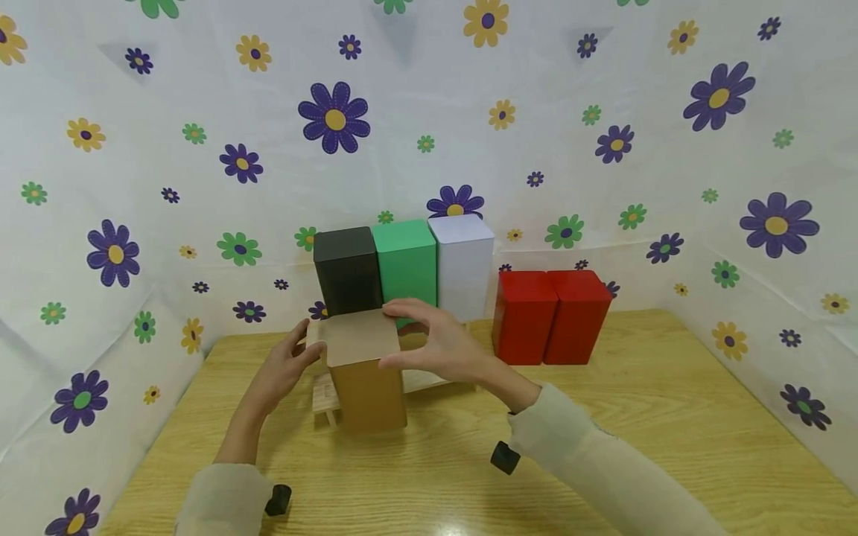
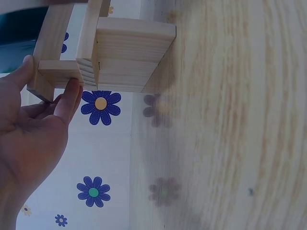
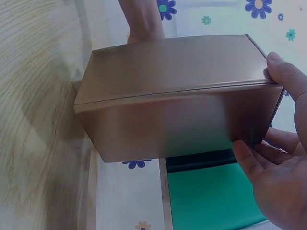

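A tall brown box (image 1: 370, 394) stands in front of a light wooden rack (image 1: 325, 393). My right hand (image 1: 444, 344) grips the box near its top, thumb on the front edge and fingers at the back. In the right wrist view, the thumb and fingers of that hand (image 3: 283, 163) span the upper end of the brown box (image 3: 168, 112). Left of the box, my left hand (image 1: 281, 372) holds the end of the rack. The left wrist view has its thumb and fingers around the upper part of the wooden end piece (image 2: 41, 88).
Black (image 1: 348, 275), green (image 1: 409, 260) and white (image 1: 462, 268) boxes stand side by side on the rack, behind the brown one. Two red boxes (image 1: 526, 320) stand together on the wood-grain table (image 1: 643, 417) to the right. A flower-patterned sheet (image 1: 415, 82) encloses the back and sides.
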`<state>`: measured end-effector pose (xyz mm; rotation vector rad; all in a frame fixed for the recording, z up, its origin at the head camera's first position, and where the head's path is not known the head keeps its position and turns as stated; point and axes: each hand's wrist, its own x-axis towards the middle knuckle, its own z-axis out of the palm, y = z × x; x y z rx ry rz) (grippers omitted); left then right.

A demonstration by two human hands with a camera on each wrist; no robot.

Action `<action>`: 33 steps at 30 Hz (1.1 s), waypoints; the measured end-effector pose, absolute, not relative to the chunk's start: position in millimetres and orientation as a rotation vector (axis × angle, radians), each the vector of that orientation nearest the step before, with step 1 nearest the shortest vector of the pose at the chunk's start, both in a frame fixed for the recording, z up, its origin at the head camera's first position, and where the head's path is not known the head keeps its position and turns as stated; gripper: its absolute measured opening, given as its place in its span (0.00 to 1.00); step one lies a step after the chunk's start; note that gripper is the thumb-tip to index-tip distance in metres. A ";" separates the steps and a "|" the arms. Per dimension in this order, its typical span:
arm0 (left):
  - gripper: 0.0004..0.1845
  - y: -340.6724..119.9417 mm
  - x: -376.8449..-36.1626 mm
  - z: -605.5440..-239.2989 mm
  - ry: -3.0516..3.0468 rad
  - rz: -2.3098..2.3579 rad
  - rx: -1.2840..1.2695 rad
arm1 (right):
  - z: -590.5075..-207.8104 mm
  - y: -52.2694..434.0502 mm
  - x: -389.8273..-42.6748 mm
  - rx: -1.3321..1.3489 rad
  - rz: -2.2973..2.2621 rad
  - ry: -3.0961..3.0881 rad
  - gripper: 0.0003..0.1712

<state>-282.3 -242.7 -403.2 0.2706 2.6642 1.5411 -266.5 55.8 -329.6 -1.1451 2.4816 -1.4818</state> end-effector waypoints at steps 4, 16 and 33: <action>0.41 -250.3 -294.5 -418.7 2.705 1.507 0.278 | -327.9 65.9 -263.0 -1.097 -1.485 2.465 0.43; 0.41 -245.3 -287.6 -408.9 2.676 1.517 0.254 | -304.7 90.2 -233.2 -1.052 -1.513 2.452 0.39; 0.39 -236.5 -271.8 -389.1 2.642 1.543 0.255 | -310.6 133.5 -239.9 -1.083 -1.492 2.532 0.38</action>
